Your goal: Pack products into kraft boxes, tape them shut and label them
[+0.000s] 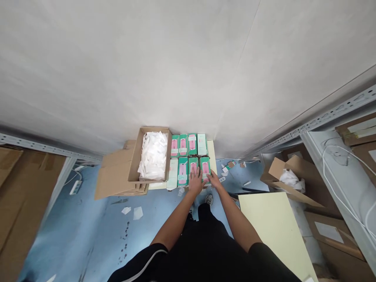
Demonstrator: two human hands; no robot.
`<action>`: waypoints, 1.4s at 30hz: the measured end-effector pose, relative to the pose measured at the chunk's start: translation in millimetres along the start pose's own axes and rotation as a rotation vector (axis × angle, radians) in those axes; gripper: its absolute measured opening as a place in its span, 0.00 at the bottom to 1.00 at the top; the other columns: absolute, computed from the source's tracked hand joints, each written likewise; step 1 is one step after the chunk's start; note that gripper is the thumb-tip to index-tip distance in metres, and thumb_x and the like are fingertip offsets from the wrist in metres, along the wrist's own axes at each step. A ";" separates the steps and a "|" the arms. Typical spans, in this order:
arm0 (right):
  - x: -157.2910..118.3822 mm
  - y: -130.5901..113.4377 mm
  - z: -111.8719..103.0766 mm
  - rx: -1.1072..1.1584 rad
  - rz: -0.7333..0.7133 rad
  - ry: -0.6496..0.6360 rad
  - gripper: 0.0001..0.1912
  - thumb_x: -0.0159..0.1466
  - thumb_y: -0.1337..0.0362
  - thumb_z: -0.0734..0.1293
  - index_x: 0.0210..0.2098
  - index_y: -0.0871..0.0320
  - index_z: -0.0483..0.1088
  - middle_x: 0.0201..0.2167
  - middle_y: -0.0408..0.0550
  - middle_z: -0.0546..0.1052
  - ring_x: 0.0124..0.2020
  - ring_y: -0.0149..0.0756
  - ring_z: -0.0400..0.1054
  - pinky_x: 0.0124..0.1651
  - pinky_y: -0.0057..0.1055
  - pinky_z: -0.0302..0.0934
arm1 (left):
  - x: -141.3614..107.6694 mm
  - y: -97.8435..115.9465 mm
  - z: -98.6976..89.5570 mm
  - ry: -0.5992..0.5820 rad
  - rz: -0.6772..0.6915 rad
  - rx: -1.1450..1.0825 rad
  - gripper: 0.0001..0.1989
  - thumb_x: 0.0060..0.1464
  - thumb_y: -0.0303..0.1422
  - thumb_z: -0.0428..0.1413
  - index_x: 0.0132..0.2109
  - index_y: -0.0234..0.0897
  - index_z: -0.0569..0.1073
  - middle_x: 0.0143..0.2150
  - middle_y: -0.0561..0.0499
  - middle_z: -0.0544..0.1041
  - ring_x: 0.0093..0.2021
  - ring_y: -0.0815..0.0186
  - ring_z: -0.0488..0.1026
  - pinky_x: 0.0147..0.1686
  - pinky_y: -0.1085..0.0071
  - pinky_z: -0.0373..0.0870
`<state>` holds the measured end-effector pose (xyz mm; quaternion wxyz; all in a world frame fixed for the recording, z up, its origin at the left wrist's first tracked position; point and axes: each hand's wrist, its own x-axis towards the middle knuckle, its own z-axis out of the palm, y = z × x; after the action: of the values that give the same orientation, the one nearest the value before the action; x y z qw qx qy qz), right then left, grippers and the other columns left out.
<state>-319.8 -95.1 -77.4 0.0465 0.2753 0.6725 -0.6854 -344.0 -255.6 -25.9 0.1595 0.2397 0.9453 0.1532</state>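
Observation:
Two rows of slim green-and-pink product boxes (182, 172) stand packed together on a small table, with a few paler boxes (202, 144) among them. My left hand (195, 181) lies over the near edge of a front-row box, fingers stretched out, thumb toward its right neighbour. At the right end of that row, my right hand (214, 180) touches the near right corner of the last box (205, 166), fingers extended rather than wrapped around it. Directly left of the rows is an open cardboard carton (134, 168) filled with crumpled white packing material (154, 154).
Flattened cardboard (113, 176) leans left of the carton. Paper scraps (138, 213) and a power strip (76, 187) lie on the blue floor (111, 235). A pale yellow tabletop (273, 227) and shelves with cartons (331, 231) stand at right. A wall (176, 70) rises behind.

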 end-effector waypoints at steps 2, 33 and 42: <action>1.1 -1.2 8.9 0.042 -0.015 0.040 0.24 0.54 0.56 0.70 0.50 0.53 0.78 0.48 0.50 0.83 0.51 0.47 0.76 0.57 0.43 0.69 | 2.3 -3.9 0.7 -0.004 0.028 -0.018 0.35 0.67 0.44 0.54 0.76 0.37 0.61 0.81 0.41 0.47 0.80 0.39 0.34 0.74 0.40 0.46; -197.4 -83.4 -42.1 0.442 -0.188 0.468 0.37 0.47 0.56 0.81 0.56 0.55 0.75 0.46 0.50 0.84 0.45 0.47 0.78 0.49 0.42 0.73 | -94.9 96.2 -62.9 0.023 0.249 -0.881 0.35 0.64 0.37 0.56 0.75 0.43 0.62 0.69 0.48 0.73 0.62 0.53 0.76 0.64 0.58 0.70; -263.0 -36.0 -123.9 0.541 -0.110 0.587 0.35 0.50 0.57 0.76 0.58 0.53 0.76 0.46 0.48 0.84 0.43 0.45 0.78 0.44 0.37 0.72 | -112.0 176.9 -11.4 -0.203 0.328 -0.804 0.37 0.65 0.38 0.55 0.77 0.41 0.57 0.53 0.50 0.84 0.42 0.61 0.80 0.49 0.62 0.79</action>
<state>-74.5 -55.0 77.6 -0.2587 0.4252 0.4663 -0.7313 -183.3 -166.0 74.7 0.3058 0.3193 0.7396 0.5074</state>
